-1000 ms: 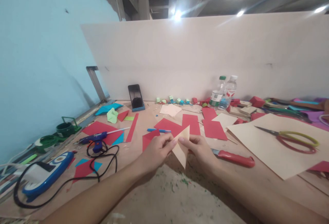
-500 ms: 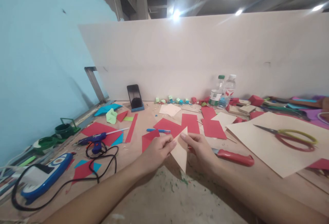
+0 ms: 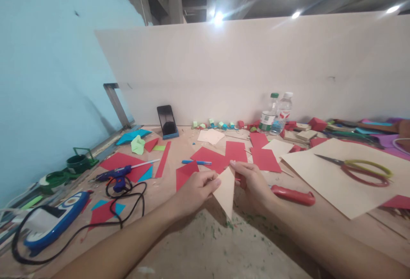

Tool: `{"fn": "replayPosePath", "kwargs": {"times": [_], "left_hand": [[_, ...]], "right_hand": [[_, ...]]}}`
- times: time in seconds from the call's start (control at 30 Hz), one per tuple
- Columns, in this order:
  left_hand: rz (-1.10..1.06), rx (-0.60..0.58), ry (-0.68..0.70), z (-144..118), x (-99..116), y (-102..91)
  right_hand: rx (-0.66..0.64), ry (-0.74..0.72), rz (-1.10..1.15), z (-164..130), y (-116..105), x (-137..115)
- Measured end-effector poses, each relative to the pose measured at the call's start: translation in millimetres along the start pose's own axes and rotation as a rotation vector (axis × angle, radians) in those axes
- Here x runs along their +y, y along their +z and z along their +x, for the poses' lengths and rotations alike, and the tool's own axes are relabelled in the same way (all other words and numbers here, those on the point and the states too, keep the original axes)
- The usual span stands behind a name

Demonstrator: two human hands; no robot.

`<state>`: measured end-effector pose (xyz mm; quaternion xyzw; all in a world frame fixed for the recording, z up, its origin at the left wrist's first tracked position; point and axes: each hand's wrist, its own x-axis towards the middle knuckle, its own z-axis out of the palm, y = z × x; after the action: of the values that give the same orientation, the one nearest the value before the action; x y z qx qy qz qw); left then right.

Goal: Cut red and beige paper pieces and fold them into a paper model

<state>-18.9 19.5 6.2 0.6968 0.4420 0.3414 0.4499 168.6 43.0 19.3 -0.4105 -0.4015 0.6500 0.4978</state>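
Observation:
Between my hands is a cream piece of folded paper (image 3: 224,193), held above the table with one sharp corner pointing down toward me. My left hand (image 3: 200,187) pinches its left edge between thumb and fingers. At the upper right edge, my right hand (image 3: 251,180) is closed on the paper, thumb at the top corner; its fingertips are partly hidden. A utility knife with a red handle (image 3: 293,195) lies just right of my right hand. Behind the hands, a blue pen (image 3: 197,162) rests by red paper sheets (image 3: 236,151).
Scissors (image 3: 361,171) lie on a large cream sheet (image 3: 323,185) at right. A blue glue gun (image 3: 118,174) with a looping black cable and a blue power strip (image 3: 59,223) occupy the left. At the back stand a phone (image 3: 167,121) and two bottles (image 3: 268,114).
My right thumb has moved up to the paper's top corner, which stood free before. The paper has tilted slightly; my left hand keeps its pinch.

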Motion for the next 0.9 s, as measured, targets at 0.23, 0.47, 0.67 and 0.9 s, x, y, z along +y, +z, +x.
{"fn": "replayPosePath", "kwargs": {"times": [0.23, 0.47, 0.67, 0.9], "left_hand": [[-0.025, 0.006, 0.006, 0.4, 2.7, 1.3], [-0.058, 0.139, 0.012, 0.3, -1.2, 0.5], [-0.074, 0.146, 0.0, -1.2, 2.3, -0.9], [-0.142, 0.087, -0.039, 1.1, -0.4, -0.1]], "right_hand": [[-0.002, -0.011, -0.006, 2.3, -5.9, 0.0], [-0.165, 0.025, -0.061, -3.0, -0.4, 3.5], [-0.174, 0.009, -0.132, -2.8, -0.4, 5.3], [-0.212, 0.009, -0.175, -6.1, 2.3, 1.7]]}}
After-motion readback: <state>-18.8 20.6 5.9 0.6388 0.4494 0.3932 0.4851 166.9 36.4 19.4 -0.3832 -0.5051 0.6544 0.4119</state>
